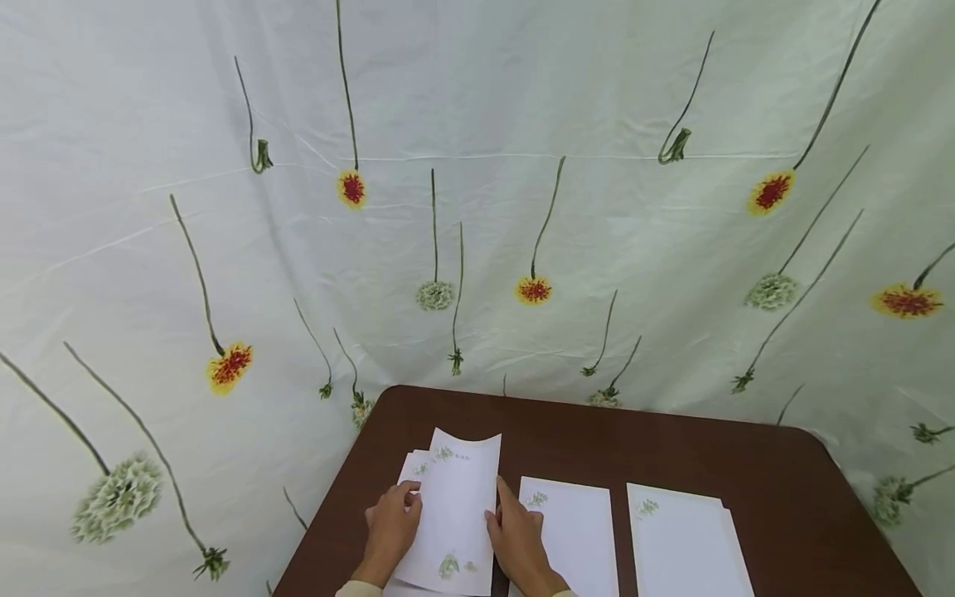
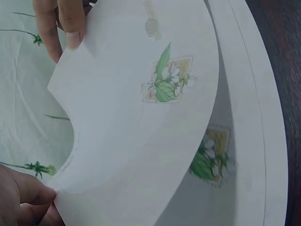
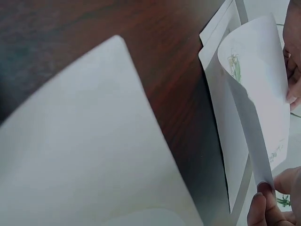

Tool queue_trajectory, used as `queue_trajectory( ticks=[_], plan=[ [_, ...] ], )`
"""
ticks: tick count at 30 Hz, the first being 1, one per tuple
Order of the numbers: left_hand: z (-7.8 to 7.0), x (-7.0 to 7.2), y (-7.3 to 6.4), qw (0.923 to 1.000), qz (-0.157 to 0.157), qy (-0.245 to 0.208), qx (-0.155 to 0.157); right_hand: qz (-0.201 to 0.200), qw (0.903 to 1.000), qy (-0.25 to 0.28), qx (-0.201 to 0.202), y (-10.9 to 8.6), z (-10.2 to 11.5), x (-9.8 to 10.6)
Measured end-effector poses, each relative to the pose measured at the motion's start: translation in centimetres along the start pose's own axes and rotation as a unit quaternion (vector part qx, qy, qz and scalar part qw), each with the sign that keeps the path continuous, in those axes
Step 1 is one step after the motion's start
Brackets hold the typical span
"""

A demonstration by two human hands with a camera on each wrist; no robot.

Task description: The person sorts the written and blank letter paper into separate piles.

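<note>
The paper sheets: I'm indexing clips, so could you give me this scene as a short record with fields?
Held sheet: white with green plant prints, bowed, above the left pile
Left hand: pinches one edge
Right hand: pinches the opposite edge
Left pile: white sheets, partly covered by the held sheet
Middle paper: white, plant print at upper left; sheet count unclear
Right pile: at least two sheets, slightly offset
Table: dark reddish brown
Backdrop: pale cloth with printed flowers
</note>
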State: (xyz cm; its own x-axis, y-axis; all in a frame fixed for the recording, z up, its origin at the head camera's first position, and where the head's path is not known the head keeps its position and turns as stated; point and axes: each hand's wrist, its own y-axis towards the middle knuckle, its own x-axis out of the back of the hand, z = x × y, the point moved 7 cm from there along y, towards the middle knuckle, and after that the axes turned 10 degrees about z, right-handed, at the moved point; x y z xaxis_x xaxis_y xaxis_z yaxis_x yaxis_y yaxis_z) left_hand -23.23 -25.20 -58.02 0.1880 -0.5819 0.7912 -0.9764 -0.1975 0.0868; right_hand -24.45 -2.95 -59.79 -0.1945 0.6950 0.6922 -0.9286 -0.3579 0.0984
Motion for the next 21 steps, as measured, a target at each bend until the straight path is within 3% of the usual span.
queue_trajectory(
  ticks=[12,21],
  plan=[
    [2.1,0.7,0.1,0.9991,0.004,0.020,0.038,0.020,0.9997,0.000,-0.011,0.7,1.1,-1.1],
    [2.9,0.3,-0.1,0.9980,0.008,0.027,0.057,0.004,0.9996,-0.027,-0.009,0.7,1.4,-1.6]
  ],
)
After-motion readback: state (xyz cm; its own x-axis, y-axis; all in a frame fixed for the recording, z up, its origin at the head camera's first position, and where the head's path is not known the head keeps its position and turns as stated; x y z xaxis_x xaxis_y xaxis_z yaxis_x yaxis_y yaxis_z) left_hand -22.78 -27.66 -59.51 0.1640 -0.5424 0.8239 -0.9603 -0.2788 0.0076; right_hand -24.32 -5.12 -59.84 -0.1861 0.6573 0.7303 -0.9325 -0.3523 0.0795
